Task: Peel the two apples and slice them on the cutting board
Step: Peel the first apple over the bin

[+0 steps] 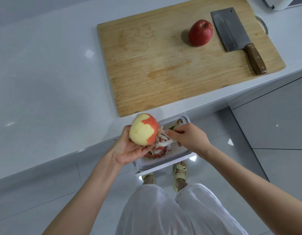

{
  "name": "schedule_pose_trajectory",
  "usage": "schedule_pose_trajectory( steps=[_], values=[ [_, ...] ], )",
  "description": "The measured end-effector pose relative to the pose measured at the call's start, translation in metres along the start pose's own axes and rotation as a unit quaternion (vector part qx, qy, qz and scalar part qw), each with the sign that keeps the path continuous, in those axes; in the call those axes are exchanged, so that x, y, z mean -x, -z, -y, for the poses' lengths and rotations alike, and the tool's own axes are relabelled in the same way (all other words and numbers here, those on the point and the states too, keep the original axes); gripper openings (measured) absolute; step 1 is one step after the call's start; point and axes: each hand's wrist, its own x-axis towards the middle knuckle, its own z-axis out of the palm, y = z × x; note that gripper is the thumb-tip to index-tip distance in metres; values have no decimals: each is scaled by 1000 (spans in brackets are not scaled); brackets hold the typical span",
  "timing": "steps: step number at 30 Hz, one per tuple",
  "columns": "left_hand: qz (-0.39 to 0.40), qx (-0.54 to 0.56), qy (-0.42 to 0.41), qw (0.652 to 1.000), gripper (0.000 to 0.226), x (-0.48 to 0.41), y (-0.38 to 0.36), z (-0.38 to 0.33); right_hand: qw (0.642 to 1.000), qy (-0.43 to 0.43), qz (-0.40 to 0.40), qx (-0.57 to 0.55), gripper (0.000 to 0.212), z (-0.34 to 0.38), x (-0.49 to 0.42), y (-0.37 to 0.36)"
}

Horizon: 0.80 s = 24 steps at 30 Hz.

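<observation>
An apple is cupped in the left hand, fingers curled beneath and behind it. What appears to be a peeler, largely hidden, is gripped in the closed fingers of the right hand, just beside the fruit's red flank. The apple is held off the counter, above a white bin where peelings are heaped, and roughly half its skin is seen to be removed. Loose strips hang between fruit and tool. The second apple, unpeeled, is set on the board close to a cleaver.

The bared flesh is judged wet and slippery, the fruit firm yet easily bruised. A surer hold is likely to be had at the stem and base ends, or on the skin left on, with the apple turned in the palm between strokes.

The counter's edge is close behind the left hand, and the bin's rim lies just below both hands, so strokes are best directed downward into the bin. Wide bare room is offered on the board's left and near parts for slicing. On its right, the cleaver's blade lies next to the second apple, so care is called for when either is picked up.
</observation>
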Motion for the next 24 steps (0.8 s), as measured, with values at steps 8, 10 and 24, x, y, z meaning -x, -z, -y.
schedule_pose_trajectory(
  steps=[8,10,24],
  values=[
    [25,20,22,999,96,6,-6,1,978,-29,94,-184,59,2,0,9],
    [25,18,17,999,95,6,-8,2,971,-30,107,-211,56,3,1,12],
    [-92,-71,11,993,85,4,4,-3,888,-165,100,-418,32,9,13,27]
  ],
)
